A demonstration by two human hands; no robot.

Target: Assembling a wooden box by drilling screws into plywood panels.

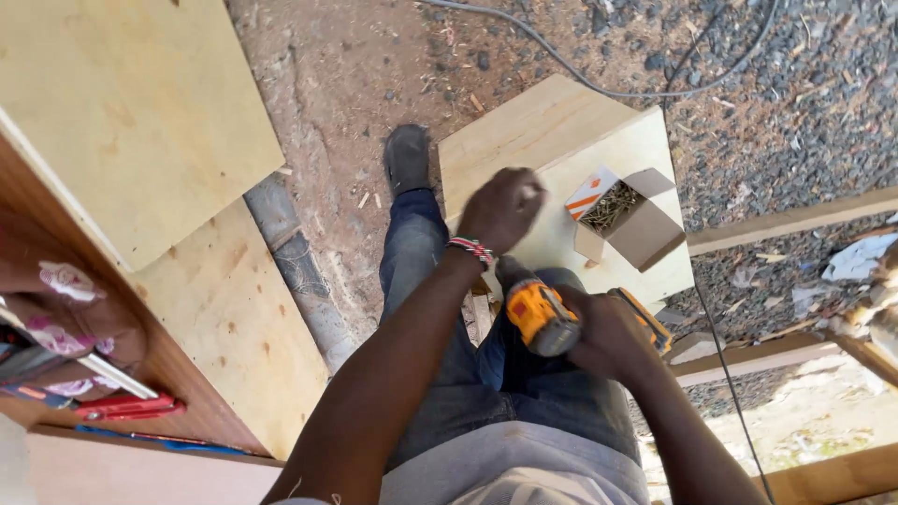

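Drill, yellow hard plastic, sits clamped in the right hand above the lap; left hand, blurred, fingers curled, grip unclear, hovers near a cardboard screw box on a plywood board.

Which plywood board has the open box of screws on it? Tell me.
The small plywood board ahead of the left hand carries the screw box; the large boards at left carry none.
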